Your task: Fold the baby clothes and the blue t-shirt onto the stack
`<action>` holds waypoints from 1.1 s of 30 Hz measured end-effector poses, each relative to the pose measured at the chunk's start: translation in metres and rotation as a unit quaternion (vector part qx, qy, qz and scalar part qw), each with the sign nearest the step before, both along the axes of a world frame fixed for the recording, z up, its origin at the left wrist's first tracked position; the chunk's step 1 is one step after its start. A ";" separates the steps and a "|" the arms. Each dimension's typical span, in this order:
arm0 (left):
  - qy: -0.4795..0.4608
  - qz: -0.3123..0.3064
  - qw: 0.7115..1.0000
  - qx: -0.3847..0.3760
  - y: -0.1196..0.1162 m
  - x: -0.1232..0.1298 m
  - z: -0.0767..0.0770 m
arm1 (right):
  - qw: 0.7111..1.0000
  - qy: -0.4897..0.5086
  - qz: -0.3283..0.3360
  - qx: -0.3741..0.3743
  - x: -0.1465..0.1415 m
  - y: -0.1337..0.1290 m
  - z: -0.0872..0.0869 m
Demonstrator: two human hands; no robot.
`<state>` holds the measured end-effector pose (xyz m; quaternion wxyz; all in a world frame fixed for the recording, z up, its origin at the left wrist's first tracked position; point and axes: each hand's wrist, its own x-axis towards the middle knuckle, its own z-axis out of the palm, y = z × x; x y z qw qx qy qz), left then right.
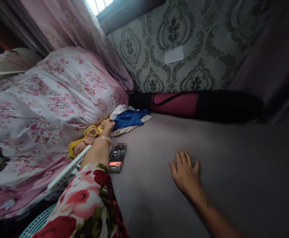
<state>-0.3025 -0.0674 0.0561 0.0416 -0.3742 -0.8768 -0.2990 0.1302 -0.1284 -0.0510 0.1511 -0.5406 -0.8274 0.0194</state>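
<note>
My left hand (108, 124) reaches out to a blue cloth (131, 119), its fingers closed on the cloth's left edge. Under and around the blue piece lies a white cloth (121, 131), crumpled on the grey surface. My right hand (186, 170) rests palm down on the grey surface (224, 165), fingers spread, holding nothing. A phone (117, 157) with a lit screen lies beside my left forearm. Yellow cartoon-printed items (81, 145) sit just left of my left wrist.
A long black and maroon bag (176, 104) lies along the patterned wall. Floral bedding (60, 82) is heaped at the left. A white perforated basket (65, 172) and a turquoise basket (39, 221) stand at lower left, near my left sleeve.
</note>
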 end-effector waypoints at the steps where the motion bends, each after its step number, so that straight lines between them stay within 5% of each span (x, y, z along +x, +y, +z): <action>1: -0.007 0.007 1.000 0.015 0.003 0.004 0.002 | 1.000 0.000 0.000 0.000 0.000 0.000 0.001; 4: -0.031 -0.011 0.997 0.071 0.019 0.020 0.013 | 1.000 0.006 0.002 0.000 -0.001 -0.002 0.003; 9: -0.080 -0.147 0.977 0.132 0.054 0.074 0.041 | 0.999 0.026 0.010 -0.022 0.001 -0.003 0.006; 15: -0.232 -0.424 0.854 0.192 0.055 0.173 0.069 | 0.988 0.152 0.022 -0.034 0.018 0.008 0.013; 20: -0.275 -0.582 0.753 0.137 0.027 0.250 0.081 | 0.921 0.366 -0.064 0.114 0.043 0.022 0.051; 23: -0.269 -0.633 0.717 0.116 0.009 0.282 0.086 | 0.901 0.413 -0.046 0.127 0.061 0.028 0.074; 29: -0.249 -0.679 0.683 0.103 -0.010 0.312 0.090 | 0.852 0.519 0.054 -0.036 0.115 0.043 0.102; 33: -0.265 -0.691 0.668 0.078 -0.017 0.319 0.090 | 0.840 0.542 0.002 -0.030 0.161 0.030 0.136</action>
